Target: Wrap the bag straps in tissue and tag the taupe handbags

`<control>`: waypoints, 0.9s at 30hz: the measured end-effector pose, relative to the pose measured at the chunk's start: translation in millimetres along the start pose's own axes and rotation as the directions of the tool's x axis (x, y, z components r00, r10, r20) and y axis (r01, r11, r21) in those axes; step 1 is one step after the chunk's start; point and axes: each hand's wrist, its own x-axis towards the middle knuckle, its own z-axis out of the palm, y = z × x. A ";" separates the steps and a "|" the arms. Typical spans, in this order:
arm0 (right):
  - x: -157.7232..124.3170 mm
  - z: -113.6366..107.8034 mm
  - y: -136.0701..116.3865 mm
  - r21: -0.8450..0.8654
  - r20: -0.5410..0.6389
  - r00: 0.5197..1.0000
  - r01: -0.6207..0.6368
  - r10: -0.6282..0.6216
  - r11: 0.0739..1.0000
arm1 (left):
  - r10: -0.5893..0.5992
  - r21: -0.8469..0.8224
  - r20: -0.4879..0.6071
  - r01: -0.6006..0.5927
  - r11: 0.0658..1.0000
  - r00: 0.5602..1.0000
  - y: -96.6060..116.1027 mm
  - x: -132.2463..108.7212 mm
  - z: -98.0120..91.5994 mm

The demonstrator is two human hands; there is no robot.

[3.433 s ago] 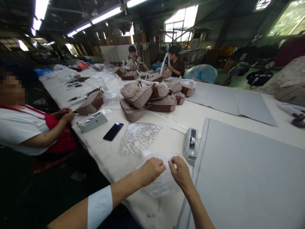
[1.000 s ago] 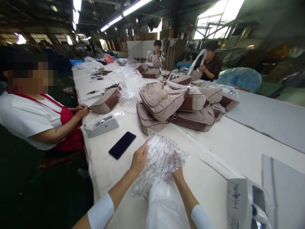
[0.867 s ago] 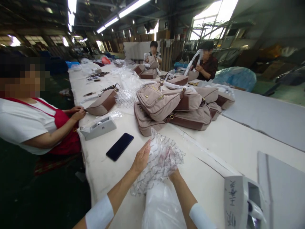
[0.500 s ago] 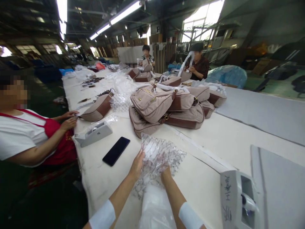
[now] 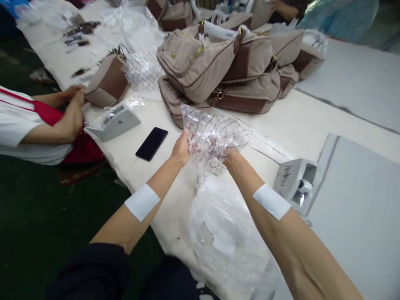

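Crumpled clear plastic film with a dark line pattern (image 5: pixel 215 129) is held up between both hands over the table. My left hand (image 5: pixel 181 146) is closed on its left edge, the thumb up along it. My right hand (image 5: pixel 229 155) reaches into the film from the lower right; its fingers show only blurrily through the plastic and seem closed on it. Below the hands, a large clear plastic bag (image 5: pixel 231 233) lies spread over the table's near edge. Just beyond the film, a pile of beige-brown handbags (image 5: pixel 215 66) rests on the table.
A black phone (image 5: pixel 152 143) lies left of my hands, near a grey tape dispenser (image 5: pixel 117 123). Another dispenser (image 5: pixel 293 181) stands at right by a grey board (image 5: pixel 359 208). At left, a co-worker's hands (image 5: pixel 76 93) touch a handbag (image 5: pixel 108 81). More patterned film (image 5: pixel 145 71) lies behind.
The view has tilted downward, showing more of my forearms and the plastic bag below. Both hands still hold the patterned film, which is spread a little wider to the right.
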 end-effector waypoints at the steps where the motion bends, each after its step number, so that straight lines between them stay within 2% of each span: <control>1: -8.4 -4.6 -2.4 0.012 -0.014 1.000 -0.018 0.018 1.000 | 0.012 -0.005 -0.037 -0.012 1.000 0.999 4.1 -0.3 -1.6; 6: -51.4 -29.8 -2.1 0.070 -0.039 0.990 -0.133 0.136 0.989 | 0.012 -0.046 -0.141 -0.019 0.999 0.990 13.9 5.1 -16.8; 11: -76.6 -43.9 1.3 0.116 -0.051 0.986 -0.149 0.156 0.982 | -0.075 -0.078 -0.197 0.061 0.995 0.978 8.8 9.6 -31.6; 22: -75.9 -34.9 13.6 0.135 -0.067 0.984 -0.154 0.164 0.979 | -0.136 -0.110 -0.330 0.106 0.988 0.934 -1.1 7.5 -68.6; 27: -107.2 -36.2 12.4 0.150 0.011 0.988 -0.156 0.156 0.976 | -0.164 -0.131 -0.372 0.123 0.984 0.914 -11.5 14.2 -89.4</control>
